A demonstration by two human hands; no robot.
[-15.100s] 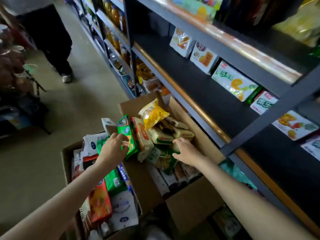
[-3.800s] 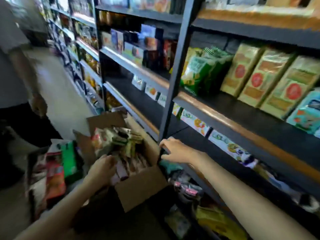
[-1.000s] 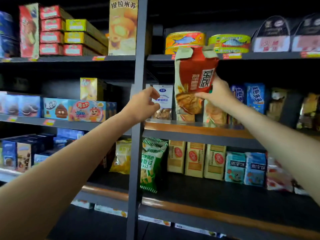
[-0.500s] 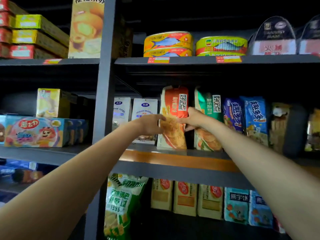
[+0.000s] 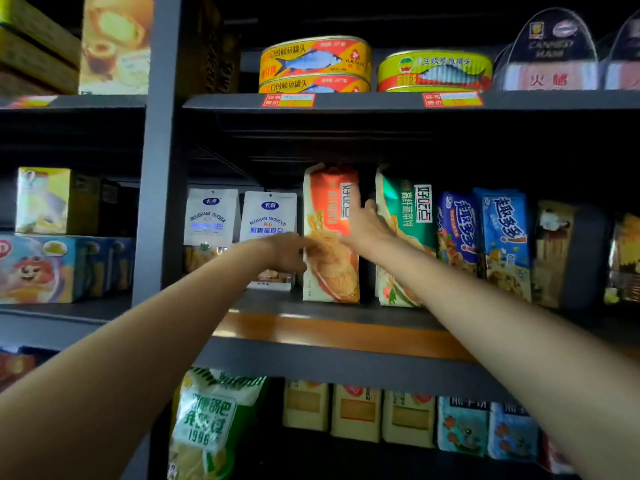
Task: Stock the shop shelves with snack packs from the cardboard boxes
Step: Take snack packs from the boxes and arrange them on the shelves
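An orange-red snack pack stands upright on the middle shelf, between white pouches and a green pack. My right hand holds the pack's right edge, with fingers in the gap beside the green pack. My left hand, blurred, touches the pack's left edge at mid-height. No cardboard box is in view.
Blue cookie packs stand to the right of the green pack. Fish tins sit on the shelf above. A grey upright post divides the bays. Yellow packs and a green-white bag fill the shelf below.
The orange-red pack has come down from head height and now stands on the middle shelf. Both hands stayed at its sides. The view has moved closer.
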